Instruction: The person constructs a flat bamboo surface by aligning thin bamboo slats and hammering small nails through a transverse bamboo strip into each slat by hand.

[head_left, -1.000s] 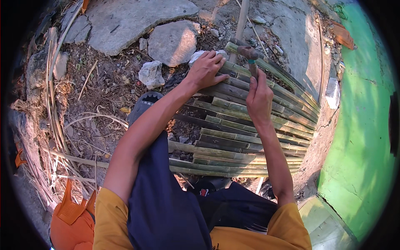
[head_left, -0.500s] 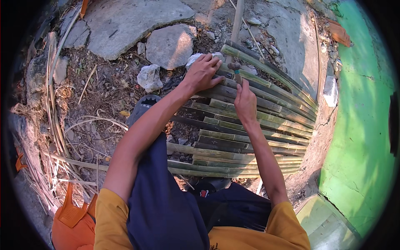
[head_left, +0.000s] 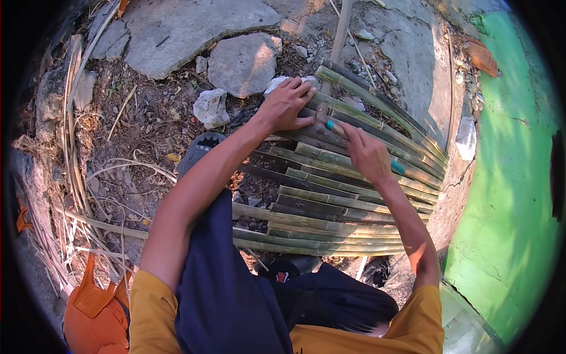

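Observation:
My right hand (head_left: 370,154) is closed round the handle of a hammer (head_left: 336,126), which has teal bands. The hammer's head is down at the slats, just right of my left thumb; whether it touches them I cannot tell. My left hand (head_left: 287,106) grips the upper-left end of a bamboo slat (head_left: 349,106), fingers bent over it and thumb pointing toward the hammer. More split bamboo slats (head_left: 330,196), green and dark, lie side by side below, fanning apart at their left ends. What lies under my left palm is hidden.
White stones (head_left: 211,109) and broken concrete slabs (head_left: 244,64) lie beyond my left arm. Thin bamboo strips (head_left: 75,135) are heaped at the left, near an orange object (head_left: 97,312). On the right runs a green painted surface (head_left: 501,177), with a pale block (head_left: 466,138) beside it.
The hammer has tipped from upright to lying low over the slats, its head now near my left thumb. My right hand has shifted right and down. My left hand stays in place.

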The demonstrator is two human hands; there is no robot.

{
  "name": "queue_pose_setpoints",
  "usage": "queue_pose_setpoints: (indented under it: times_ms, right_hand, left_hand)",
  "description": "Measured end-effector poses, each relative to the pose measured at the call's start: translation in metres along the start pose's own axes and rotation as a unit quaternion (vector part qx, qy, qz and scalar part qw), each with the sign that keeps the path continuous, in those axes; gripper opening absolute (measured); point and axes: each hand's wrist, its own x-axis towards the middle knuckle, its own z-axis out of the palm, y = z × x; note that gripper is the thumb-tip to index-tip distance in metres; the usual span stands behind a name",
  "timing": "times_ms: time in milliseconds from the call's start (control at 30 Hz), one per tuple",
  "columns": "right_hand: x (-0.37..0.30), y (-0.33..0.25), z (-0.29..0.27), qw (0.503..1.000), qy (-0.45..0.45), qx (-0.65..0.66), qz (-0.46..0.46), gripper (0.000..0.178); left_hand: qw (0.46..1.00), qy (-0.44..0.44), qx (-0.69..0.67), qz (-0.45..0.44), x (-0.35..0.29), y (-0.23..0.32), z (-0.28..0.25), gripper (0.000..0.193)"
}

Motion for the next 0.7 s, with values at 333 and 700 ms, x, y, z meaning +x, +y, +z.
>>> queue_pose_setpoints:
  times_ms: [333, 700]
  right_hand:
    - [-0.012, 0.035, 0.018, 0.997, 0.014, -0.031, -0.072, 0.043]
    - [0.008, 0.034, 0.030, 0.993, -0.027, -0.110, -0.022, 0.051]
  left_hand:
    - [1.000, 0.003, -0.010, 0.021, -0.001, 0.003, -0.002, 0.076]
    - [1.000, -0.023, -0.005, 0.004, 0.001, 0.002, -0.005, 0.075]
